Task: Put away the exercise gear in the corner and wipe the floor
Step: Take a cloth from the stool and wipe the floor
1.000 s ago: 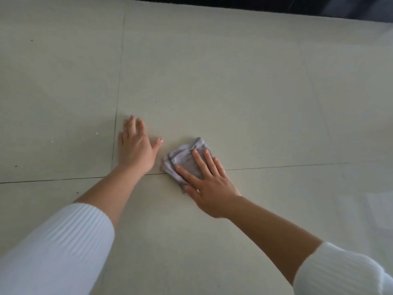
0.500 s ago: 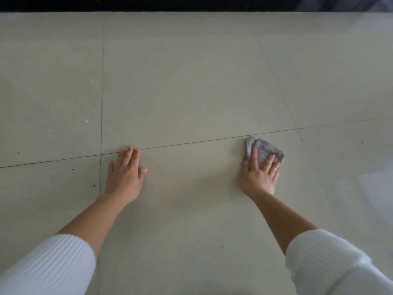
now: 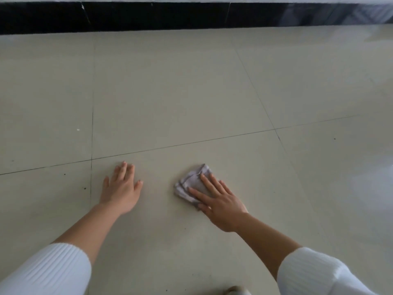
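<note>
on tiled floor [image 3: 191,92]: right hand [image 3: 221,201] flat on cloth [image 3: 191,183]; no writing.

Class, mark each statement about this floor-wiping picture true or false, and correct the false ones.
1. The right hand presses flat fingers on the grey cloth. True.
2. The left hand holds a second cloth. False: it rests flat on the bare floor.
3. A black skirting runs along the floor's far edge. True.
4. The two hands touch each other. False: they are apart.
</note>
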`<action>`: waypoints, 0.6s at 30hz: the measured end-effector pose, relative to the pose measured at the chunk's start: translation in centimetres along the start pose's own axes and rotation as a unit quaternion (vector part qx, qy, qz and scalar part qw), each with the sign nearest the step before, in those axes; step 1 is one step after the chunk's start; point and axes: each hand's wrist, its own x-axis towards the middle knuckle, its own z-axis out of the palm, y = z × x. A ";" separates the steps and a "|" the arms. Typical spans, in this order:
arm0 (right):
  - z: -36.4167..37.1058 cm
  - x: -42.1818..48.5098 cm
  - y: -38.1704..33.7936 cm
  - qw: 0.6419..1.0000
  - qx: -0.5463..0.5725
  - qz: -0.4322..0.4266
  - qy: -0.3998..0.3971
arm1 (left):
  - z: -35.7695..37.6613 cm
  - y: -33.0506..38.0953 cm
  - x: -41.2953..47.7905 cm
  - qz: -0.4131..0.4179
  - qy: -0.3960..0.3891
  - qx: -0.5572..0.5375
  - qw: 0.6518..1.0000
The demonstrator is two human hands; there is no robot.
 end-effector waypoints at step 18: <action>-4.3 8.8 -1.5 0.978 0.128 0.168 0.008 | 0.6 0.1 -0.7 0.013 0.006 -0.005 1.000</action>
